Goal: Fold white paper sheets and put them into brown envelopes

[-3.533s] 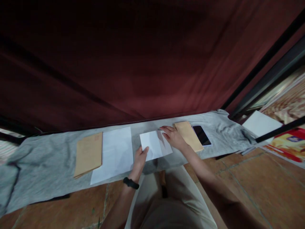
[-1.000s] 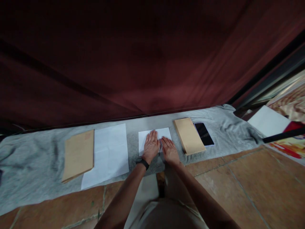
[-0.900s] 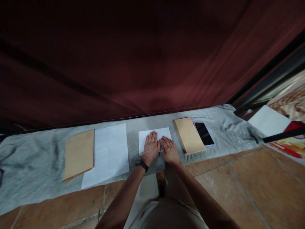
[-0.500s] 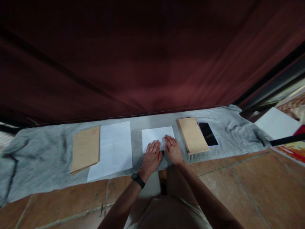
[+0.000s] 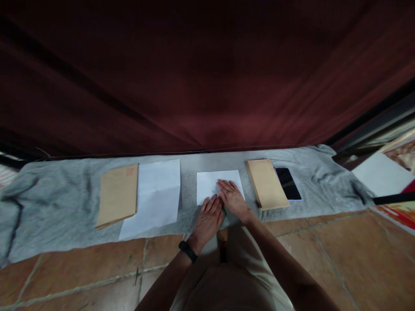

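A small white sheet of paper (image 5: 207,183), apparently folded, lies flat on the grey cloth in front of me. My left hand (image 5: 210,216) rests at its near edge, palm down with fingers stretched out. On the paper's near right part lies my right hand (image 5: 232,196), flat and with its fingertips pointing to the upper left. The two hands touch or nearly touch. To the left is a larger white sheet (image 5: 158,194), creased across, with brown envelopes (image 5: 118,194) over its left side. A stack of brown envelopes (image 5: 268,183) sits to the right.
A phone (image 5: 288,183) with a dark screen lies right of the right-hand stack. The grey cloth (image 5: 65,203) covers a long narrow surface against a dark red curtain (image 5: 207,95). Tiled floor (image 5: 311,259) shows below. Another white sheet (image 5: 382,172) is at the far right.
My right hand has slid left across the paper, up against my left hand. My left hand has moved slightly down toward the near edge. The view has shifted a little.
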Tool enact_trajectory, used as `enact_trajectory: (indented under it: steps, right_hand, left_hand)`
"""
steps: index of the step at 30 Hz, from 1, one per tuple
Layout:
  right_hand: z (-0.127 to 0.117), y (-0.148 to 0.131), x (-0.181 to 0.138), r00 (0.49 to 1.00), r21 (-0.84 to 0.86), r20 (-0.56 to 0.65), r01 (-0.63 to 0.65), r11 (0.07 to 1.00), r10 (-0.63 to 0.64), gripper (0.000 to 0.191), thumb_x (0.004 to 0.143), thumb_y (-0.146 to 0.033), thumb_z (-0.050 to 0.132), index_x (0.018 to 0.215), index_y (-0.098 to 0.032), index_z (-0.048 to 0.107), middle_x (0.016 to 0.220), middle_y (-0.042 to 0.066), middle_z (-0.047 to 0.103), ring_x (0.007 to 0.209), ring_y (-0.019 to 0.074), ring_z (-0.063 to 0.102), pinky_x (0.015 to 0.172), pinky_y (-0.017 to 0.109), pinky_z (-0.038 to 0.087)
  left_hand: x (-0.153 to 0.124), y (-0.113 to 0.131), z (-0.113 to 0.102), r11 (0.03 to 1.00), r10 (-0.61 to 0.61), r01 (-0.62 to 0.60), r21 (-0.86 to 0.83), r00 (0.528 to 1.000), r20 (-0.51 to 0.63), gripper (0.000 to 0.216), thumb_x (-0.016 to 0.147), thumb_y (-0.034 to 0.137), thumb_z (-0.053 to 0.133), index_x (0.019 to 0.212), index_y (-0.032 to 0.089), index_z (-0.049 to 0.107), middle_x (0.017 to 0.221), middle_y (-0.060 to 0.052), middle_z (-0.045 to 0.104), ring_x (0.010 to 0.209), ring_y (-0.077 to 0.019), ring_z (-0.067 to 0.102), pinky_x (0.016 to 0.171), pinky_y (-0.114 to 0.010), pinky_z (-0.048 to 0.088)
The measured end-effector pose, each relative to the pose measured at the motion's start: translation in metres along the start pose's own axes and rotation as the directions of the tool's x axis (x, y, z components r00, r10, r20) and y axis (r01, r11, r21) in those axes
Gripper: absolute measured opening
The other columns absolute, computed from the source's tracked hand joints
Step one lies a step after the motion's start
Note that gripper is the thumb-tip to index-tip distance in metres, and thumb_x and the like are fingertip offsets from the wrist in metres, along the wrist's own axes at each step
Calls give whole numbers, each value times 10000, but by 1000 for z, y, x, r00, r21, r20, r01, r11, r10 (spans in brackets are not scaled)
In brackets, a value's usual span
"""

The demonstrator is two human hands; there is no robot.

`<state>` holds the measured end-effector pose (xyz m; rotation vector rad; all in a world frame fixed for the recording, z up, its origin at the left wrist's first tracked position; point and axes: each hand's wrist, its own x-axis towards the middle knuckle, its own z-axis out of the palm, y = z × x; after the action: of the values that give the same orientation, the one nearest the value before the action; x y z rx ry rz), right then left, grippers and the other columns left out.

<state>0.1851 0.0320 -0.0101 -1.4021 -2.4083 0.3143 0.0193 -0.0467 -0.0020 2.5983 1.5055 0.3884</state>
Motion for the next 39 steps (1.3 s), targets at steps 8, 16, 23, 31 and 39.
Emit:
enact_trajectory:
  steps: [8, 16, 23, 31, 39]
  right_hand:
    - [5, 8, 23, 999, -42, -15, -42, 998, 41, 479, 1069, -240, 344, 1518, -138, 473, 1577, 102, 469, 1479, 209, 407, 1251, 449, 288]
    - [6, 4, 9, 998, -81, -27, -52, 995, 50, 496, 1071, -263, 354, 1546, -147, 431, 1621, 100, 400, 1512, 238, 347, 1262, 485, 246]
    - [4, 8, 1, 997, -65, -38, -66, 996, 63, 481, 1074, -295, 367, 1531, -178, 463, 1613, 101, 416, 1512, 245, 347, 1256, 504, 251]
    - [3, 19, -17, 987, -90, -87, -141, 986, 133, 494, 1071, -314, 368, 1546, -202, 440, 1617, 95, 412, 1507, 260, 351, 1237, 516, 268]
    - [3, 35, -41, 952, -126, -189, -264, 956, 239, 527, 1067, -319, 337, 1560, -148, 408, 1604, 138, 424, 1486, 297, 374, 1203, 521, 312]
  left_hand:
    - [-1, -1, 0, 1000, 2, -2, -29, 1000, 6, 481, 1040, 283, 360, 1486, 160, 492, 1564, -77, 497, 1514, -242, 354, 1271, -497, 259]
    - [0, 5, -1, 999, -23, 24, -23, 1000, 10, 506, 1041, 300, 351, 1504, 130, 466, 1577, -107, 472, 1514, -245, 355, 1269, -497, 250]
    - [16, 6, -1, 994, -110, 110, 4, 994, -1, 522, 1031, 274, 329, 1504, 94, 454, 1571, -148, 473, 1511, -254, 360, 1260, -485, 267]
    - [24, -11, 5, 975, -224, 224, 2, 975, -6, 598, 1027, 330, 341, 1581, 104, 319, 1646, -140, 346, 1556, -244, 252, 1283, -482, 219]
    - [14, -30, 2, 923, -385, 385, -3, 920, -72, 605, 1034, 342, 329, 1561, 45, 325, 1642, -194, 330, 1553, -291, 256, 1256, -505, 269]
